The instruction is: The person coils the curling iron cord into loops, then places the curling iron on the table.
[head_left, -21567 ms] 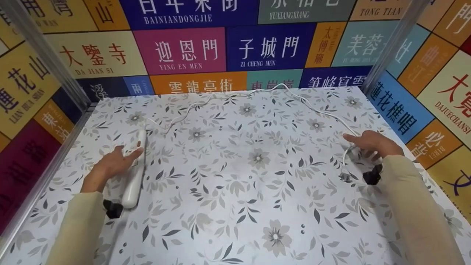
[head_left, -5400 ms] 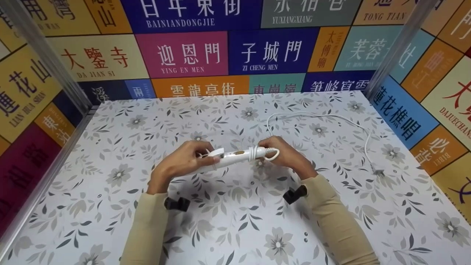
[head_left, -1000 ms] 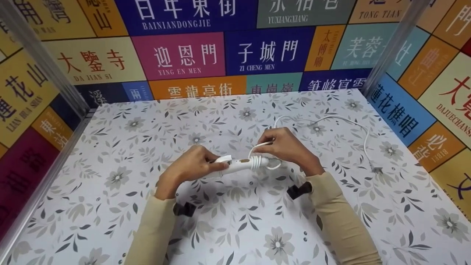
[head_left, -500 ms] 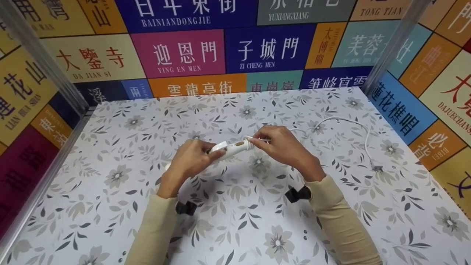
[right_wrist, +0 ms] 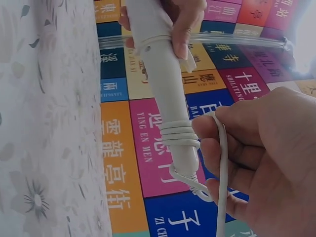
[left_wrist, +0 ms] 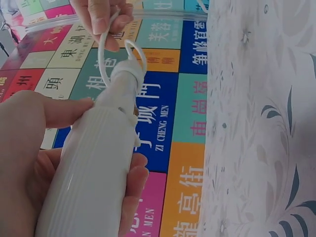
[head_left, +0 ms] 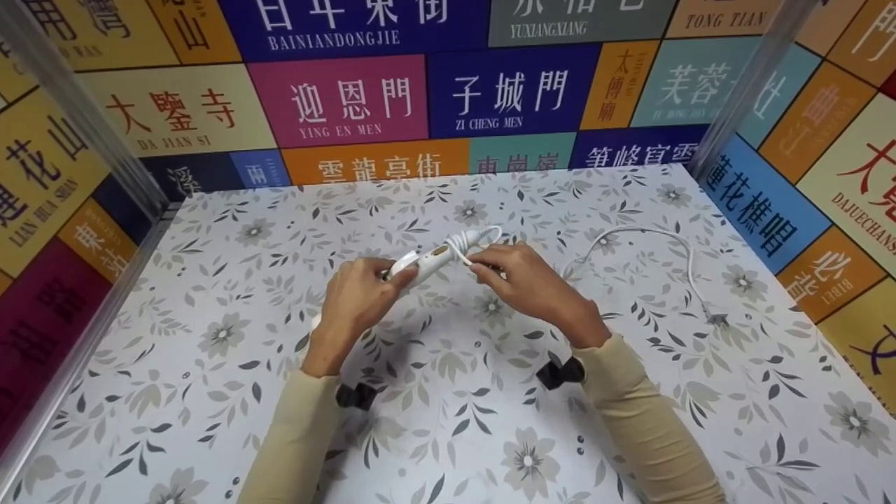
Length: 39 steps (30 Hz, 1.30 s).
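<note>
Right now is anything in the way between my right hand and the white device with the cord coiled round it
Nothing visible blocks it: your right hand, pinching the cord, is close beside the white device. Only the cord's own loop at the device's end sits near that hand.

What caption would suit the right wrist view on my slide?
Right hand pinches a white cord, coiled around the white appliance that the left hand holds.

Plain beige sleeves (head_left: 297, 427) are worn with small, angular black wrist-mounted blocks (head_left: 551, 375).
</note>
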Each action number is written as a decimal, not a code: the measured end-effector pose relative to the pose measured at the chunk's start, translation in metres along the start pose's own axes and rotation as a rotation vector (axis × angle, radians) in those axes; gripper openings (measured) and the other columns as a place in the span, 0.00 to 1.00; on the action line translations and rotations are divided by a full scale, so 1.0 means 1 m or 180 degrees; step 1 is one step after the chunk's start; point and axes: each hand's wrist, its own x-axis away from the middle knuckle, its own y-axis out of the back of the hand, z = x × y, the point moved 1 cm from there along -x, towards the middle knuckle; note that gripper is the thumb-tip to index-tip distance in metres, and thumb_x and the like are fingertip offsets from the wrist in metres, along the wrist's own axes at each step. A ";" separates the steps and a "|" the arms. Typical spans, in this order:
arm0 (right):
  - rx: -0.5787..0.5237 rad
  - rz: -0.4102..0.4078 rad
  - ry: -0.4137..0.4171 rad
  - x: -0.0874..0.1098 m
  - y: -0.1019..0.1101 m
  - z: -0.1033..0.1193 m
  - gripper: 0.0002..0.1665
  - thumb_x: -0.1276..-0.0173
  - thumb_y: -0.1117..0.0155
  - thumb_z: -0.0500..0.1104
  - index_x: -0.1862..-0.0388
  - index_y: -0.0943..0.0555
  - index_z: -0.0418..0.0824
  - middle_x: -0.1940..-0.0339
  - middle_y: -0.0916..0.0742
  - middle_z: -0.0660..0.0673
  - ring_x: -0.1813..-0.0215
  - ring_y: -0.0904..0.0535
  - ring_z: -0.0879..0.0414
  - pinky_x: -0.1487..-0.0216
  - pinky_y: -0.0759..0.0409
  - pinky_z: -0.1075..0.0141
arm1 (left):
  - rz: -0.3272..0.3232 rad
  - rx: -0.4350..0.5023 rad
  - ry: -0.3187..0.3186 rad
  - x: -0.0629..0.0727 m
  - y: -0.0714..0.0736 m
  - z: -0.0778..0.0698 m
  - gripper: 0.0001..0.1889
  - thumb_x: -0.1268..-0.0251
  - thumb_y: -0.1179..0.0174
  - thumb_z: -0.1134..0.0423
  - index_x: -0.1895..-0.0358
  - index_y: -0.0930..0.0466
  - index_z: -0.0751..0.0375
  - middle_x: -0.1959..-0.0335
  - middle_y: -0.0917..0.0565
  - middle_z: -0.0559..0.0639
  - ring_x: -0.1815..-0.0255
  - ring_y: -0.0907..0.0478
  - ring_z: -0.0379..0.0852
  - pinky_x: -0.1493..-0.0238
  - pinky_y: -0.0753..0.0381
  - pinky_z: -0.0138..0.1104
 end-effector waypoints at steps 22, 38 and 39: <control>-0.1154 0.0114 -0.1220 -0.006 -0.017 -0.028 0.24 0.28 0.40 0.63 0.55 0.12 0.45 0.67 0.10 0.44 0.60 0.14 0.47 0.53 0.19 0.55 | -0.0115 0.0910 -0.0193 -0.001 0.016 0.002 0.21 0.34 0.37 0.42 0.57 0.09 0.57 0.66 0.11 0.54 0.69 0.21 0.48 0.68 0.25 0.36; -0.1847 -0.0266 -0.1695 -0.008 -0.022 -0.038 0.24 0.34 0.34 0.64 0.67 0.15 0.45 0.78 0.20 0.53 0.70 0.27 0.56 0.59 0.26 0.61 | 0.0008 0.1341 -0.0494 0.000 0.016 0.001 0.18 0.35 0.34 0.47 0.56 0.09 0.58 0.65 0.10 0.56 0.70 0.19 0.48 0.66 0.22 0.37; -0.1928 -0.0240 -0.1685 -0.008 -0.022 -0.039 0.23 0.32 0.35 0.63 0.65 0.14 0.43 0.78 0.20 0.54 0.70 0.28 0.57 0.59 0.26 0.61 | 0.0046 0.1359 -0.0509 0.000 0.016 0.001 0.18 0.35 0.34 0.47 0.56 0.09 0.57 0.65 0.10 0.55 0.69 0.19 0.48 0.66 0.21 0.37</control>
